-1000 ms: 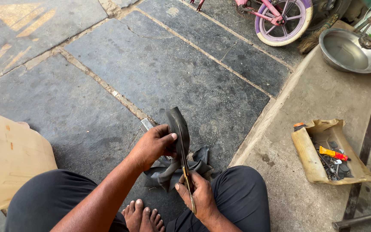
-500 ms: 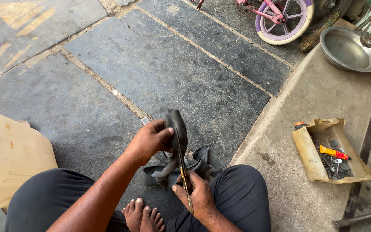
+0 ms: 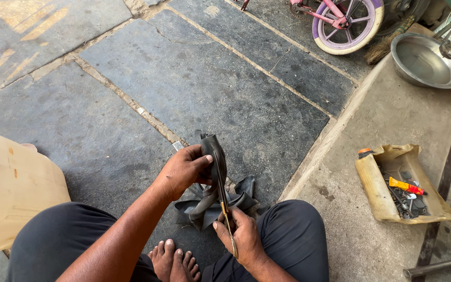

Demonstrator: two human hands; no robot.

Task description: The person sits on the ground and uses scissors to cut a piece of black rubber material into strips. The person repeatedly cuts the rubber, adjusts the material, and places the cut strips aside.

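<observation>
Stone-slab floor [image 3: 194, 83]; rubber tube heap [image 3: 210, 206]; ledge's cut-open tray [image 3: 374, 190]

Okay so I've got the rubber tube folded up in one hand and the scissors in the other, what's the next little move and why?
Probably close the scissors a short way further along the tube. The left hand holds the black tube folded upright, the right hand grips the handles low, and the blades run up against the fold, so a small snip looks ready.

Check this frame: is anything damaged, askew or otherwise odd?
Little stands out. The tan tray of small tools looks cut from a container, its rim warped. The left hand holds a limp black rubber tube; the right hand works a thin tool along it.
</observation>
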